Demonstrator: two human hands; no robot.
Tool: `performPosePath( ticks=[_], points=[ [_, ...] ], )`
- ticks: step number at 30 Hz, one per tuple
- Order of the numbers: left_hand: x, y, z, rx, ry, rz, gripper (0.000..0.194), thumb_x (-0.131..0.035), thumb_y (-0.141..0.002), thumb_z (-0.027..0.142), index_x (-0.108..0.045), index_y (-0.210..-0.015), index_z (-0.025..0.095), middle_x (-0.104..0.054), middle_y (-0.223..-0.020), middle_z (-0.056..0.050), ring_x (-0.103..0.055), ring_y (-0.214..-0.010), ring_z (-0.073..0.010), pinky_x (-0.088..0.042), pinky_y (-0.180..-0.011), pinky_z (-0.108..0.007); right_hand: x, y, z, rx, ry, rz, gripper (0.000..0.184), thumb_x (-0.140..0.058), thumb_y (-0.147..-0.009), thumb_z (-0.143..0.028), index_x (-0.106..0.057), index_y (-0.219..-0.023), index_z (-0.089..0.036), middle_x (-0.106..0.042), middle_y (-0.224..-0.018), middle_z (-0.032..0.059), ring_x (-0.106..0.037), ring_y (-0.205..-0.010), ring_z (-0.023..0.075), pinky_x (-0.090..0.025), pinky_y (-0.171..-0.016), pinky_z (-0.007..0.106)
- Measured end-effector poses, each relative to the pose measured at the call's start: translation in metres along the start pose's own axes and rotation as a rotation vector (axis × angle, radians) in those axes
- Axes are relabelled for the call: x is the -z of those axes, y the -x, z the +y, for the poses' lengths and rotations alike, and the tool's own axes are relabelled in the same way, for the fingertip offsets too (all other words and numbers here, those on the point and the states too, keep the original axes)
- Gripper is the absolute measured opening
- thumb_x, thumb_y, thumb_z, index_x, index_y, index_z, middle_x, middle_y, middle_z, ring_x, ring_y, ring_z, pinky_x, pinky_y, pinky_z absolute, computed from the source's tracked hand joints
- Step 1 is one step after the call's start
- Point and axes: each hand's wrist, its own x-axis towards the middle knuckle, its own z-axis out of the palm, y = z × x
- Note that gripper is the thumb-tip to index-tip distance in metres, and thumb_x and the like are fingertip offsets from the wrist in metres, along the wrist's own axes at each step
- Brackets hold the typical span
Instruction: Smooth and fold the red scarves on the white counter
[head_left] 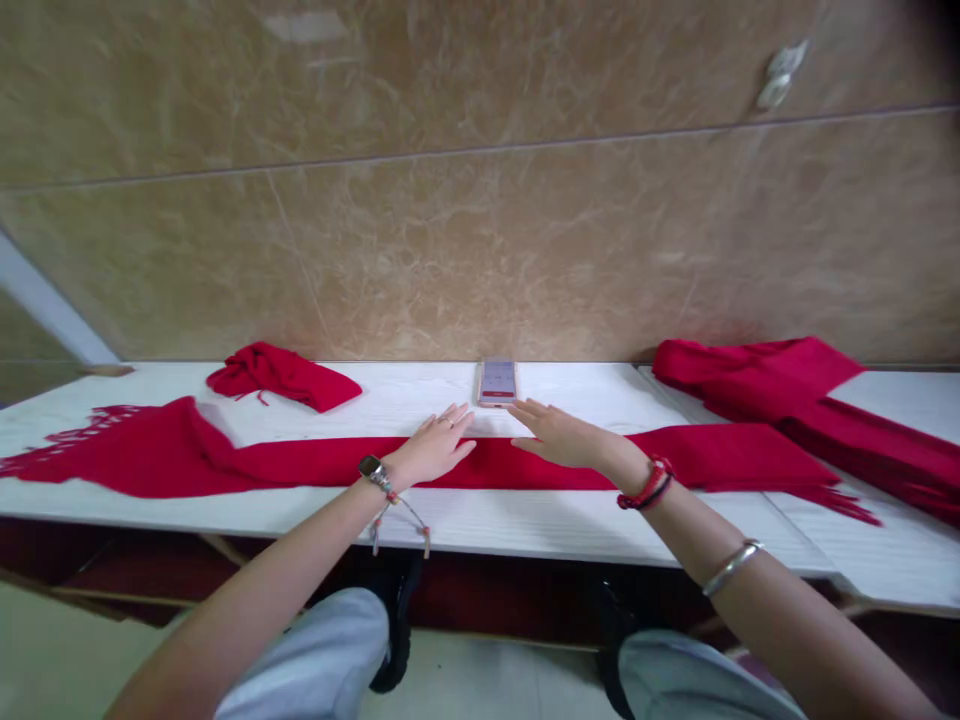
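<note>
A long red scarf (300,463) stretches lengthwise across the white table, narrow in the middle and right, wider toward its fringed left end. Over its middle is my left hand (433,447), palm down with fingers extended. My right hand (559,435) is likewise flat over the scarf, a short way to the right, its fingers pointing inward. Neither hand grips anything; whether the palms press on the cloth I cannot tell. Just beyond the fingertips a phone (498,382) lies on the table with its screen lit.
A bunched red cloth (285,376) lies at the back left. More red scarf fabric (757,375) is heaped at the right, overlapping the long scarf's end area. The white table (525,520) backs onto a tiled wall (480,250) with a socket (781,75). Open shelving sits underneath.
</note>
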Motion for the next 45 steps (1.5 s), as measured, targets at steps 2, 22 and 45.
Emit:
performPosePath(
  ticks=[2,22,45],
  points=[
    [-0.01,-0.012,0.016,-0.049,0.024,-0.031,0.053,-0.032,-0.092,0.039,-0.026,-0.138,0.013,-0.019,-0.147,-0.015,-0.015,-0.135,-0.0254,-0.021,-0.105,-0.043,-0.005,0.021,0.014,-0.103,0.005,-0.013,0.06,-0.037,-0.088,-0.045,-0.032,-0.137,-0.01,-0.033,-0.14,0.0174,-0.027,-0.13,0.0298,-0.031,-0.102,0.048],
    [-0.025,-0.04,0.03,-0.064,-0.075,-0.099,0.046,-0.039,-0.083,0.032,-0.046,-0.128,0.026,-0.028,-0.144,-0.002,-0.018,-0.133,-0.0321,-0.019,-0.103,-0.052,-0.019,0.085,0.044,-0.2,0.045,-0.025,0.053,-0.029,-0.092,-0.038,-0.028,-0.139,-0.013,-0.027,-0.144,0.0105,-0.023,-0.132,0.0277,-0.025,-0.105,0.047],
    [-0.022,-0.067,0.111,-0.176,-0.096,-0.16,0.054,-0.022,-0.092,0.035,-0.025,-0.139,0.009,-0.019,-0.146,-0.011,-0.014,-0.135,-0.0234,-0.019,-0.107,-0.041,-0.023,0.11,0.043,-0.253,0.037,0.099,0.05,-0.035,-0.091,-0.036,-0.037,-0.135,-0.012,-0.035,-0.14,0.0114,-0.028,-0.131,0.0245,-0.024,-0.106,0.046]
  ],
)
